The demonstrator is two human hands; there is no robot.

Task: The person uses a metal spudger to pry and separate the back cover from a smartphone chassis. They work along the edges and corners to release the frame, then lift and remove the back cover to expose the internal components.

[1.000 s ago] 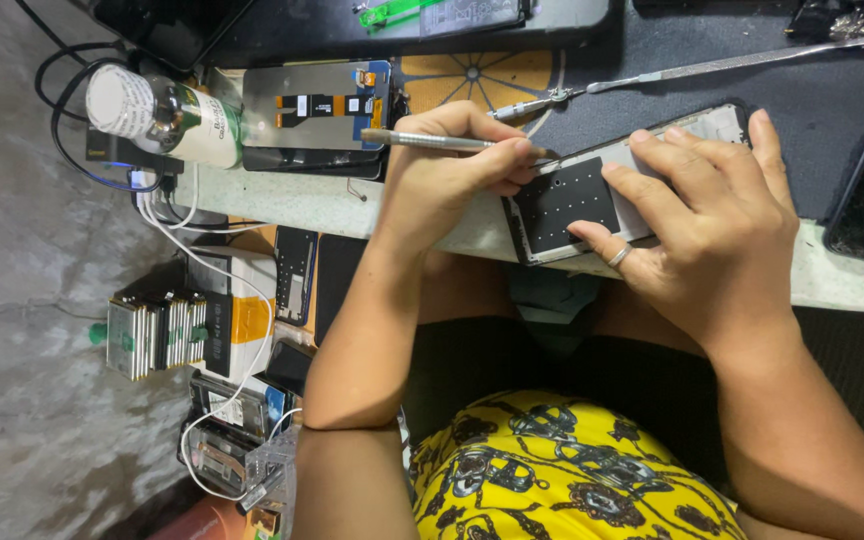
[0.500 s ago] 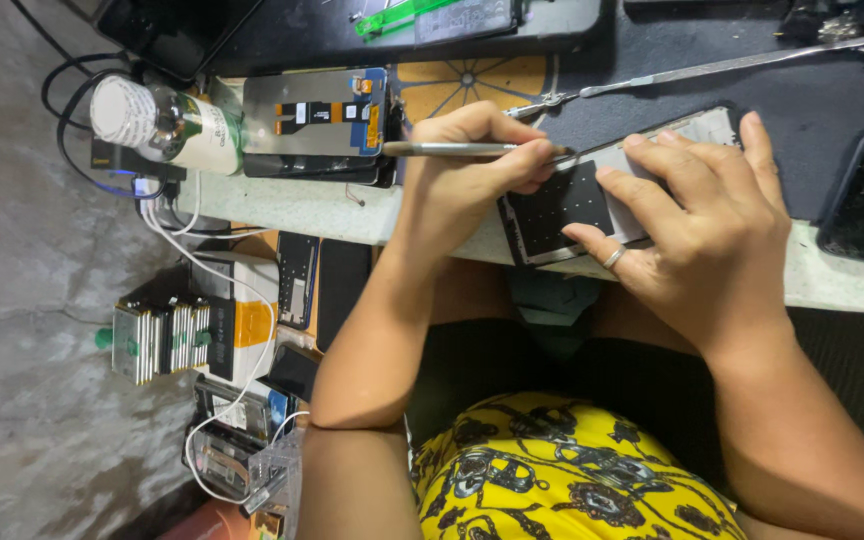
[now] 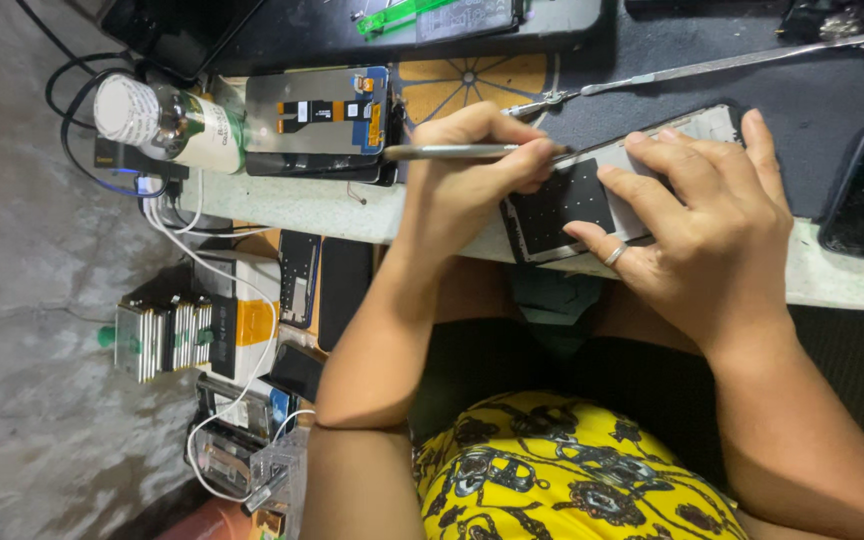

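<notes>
Barely anything has shifted since the earlier frames: the left hand [image 3: 472, 170] keeps its fingers pinched around a slim, smooth metal tool [image 3: 452, 152], whose hidden tip stays at the opened phone [image 3: 592, 195], and the view has only drifted slightly. That phone is a flat rectangle with a matte black inner panel dotted with small marks and a pale grey frame, lying at the near edge of the light, scuffed surface [image 3: 332, 205], partly on a dark mat [image 3: 812, 90]. It sits between both hands, the right hand [image 3: 702, 220], ring on one finger, pressing down on it with spread fingers.
</notes>
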